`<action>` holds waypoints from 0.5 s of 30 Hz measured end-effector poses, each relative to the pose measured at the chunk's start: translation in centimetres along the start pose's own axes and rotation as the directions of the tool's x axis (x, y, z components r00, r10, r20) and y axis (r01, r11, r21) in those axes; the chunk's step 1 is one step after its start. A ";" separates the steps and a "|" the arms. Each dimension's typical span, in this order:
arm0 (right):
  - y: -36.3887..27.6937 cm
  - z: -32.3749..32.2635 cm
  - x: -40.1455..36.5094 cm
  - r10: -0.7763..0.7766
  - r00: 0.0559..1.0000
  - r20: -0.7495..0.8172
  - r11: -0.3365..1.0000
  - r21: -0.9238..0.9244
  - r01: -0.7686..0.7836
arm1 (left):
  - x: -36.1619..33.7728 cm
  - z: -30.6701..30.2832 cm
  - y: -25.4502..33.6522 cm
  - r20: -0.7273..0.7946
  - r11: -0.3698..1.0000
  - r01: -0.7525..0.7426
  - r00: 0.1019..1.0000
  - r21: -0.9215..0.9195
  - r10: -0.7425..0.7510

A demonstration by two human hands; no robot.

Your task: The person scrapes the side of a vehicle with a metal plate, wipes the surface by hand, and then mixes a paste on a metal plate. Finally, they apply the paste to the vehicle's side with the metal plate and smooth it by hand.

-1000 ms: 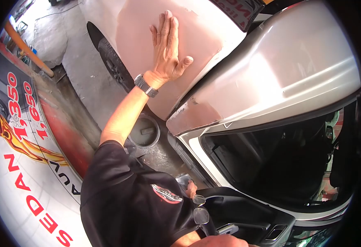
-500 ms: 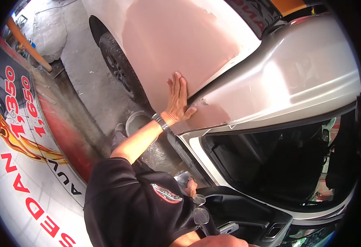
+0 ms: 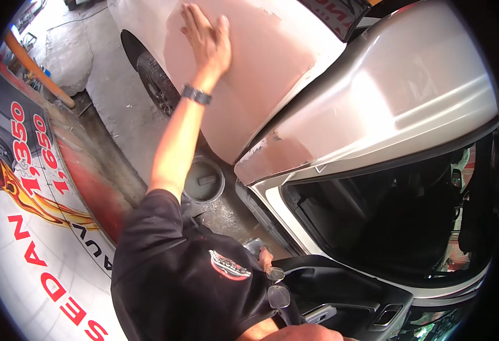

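My left hand (image 3: 206, 45) lies flat, fingers stretched out, on a car body panel (image 3: 261, 62) coated with dull pinkish-brown primer. A dark watch (image 3: 197, 95) is on that wrist. Low beside my body, my right hand (image 3: 266, 258) is closed on a flat grey piece (image 3: 253, 246), whose kind I cannot make out. Right of the primed panel, a shiny silver panel (image 3: 408, 79) carries a smaller primed patch (image 3: 283, 150) with a chipped edge. Part of my right hand is hidden behind my shirt and hanging glasses (image 3: 278, 296).
A round bucket (image 3: 222, 177) with cloudy liquid and a dark block stands on wet ground below the panel. A car wheel (image 3: 155, 82) is at the left. An open car door (image 3: 340, 290) lies close on my right. A printed price banner (image 3: 33, 244) fills the left side.
My left hand has slid up and left across the primed panel, away from the gap beside the silver panel. The bucket is now more visible. My right hand stays low with the grey piece.
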State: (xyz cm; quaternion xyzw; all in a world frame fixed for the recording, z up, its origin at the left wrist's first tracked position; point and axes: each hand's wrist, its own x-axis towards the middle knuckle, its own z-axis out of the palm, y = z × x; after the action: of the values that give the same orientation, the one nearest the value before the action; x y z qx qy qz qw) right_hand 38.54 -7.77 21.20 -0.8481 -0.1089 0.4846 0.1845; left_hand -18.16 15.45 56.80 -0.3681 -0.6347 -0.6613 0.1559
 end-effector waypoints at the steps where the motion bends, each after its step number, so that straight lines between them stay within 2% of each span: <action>1: -0.1 0.0 -0.1 0.001 1.000 -0.002 1.000 -0.006 -0.001 | -2.2 0.3 0.6 0.001 0.999 -0.046 0.999 -0.022 0.046; 7: -0.9 0.0 -1.8 -0.019 1.000 -0.022 0.999 -0.045 0.018 | -13.5 0.5 4.3 0.101 0.990 -0.100 0.989 -0.101 0.110; 15: -0.2 -0.2 -1.5 0.002 1.000 0.012 1.000 0.002 -0.002 | -22.8 0.4 3.3 0.305 0.984 -0.116 0.940 -0.138 0.153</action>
State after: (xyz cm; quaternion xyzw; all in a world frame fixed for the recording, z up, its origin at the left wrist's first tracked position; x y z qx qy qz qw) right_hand 37.90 -8.14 22.57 -0.8451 -0.1086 0.4900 0.1840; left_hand -0.29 9.34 43.54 -0.5199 -0.5845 -0.6183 0.0755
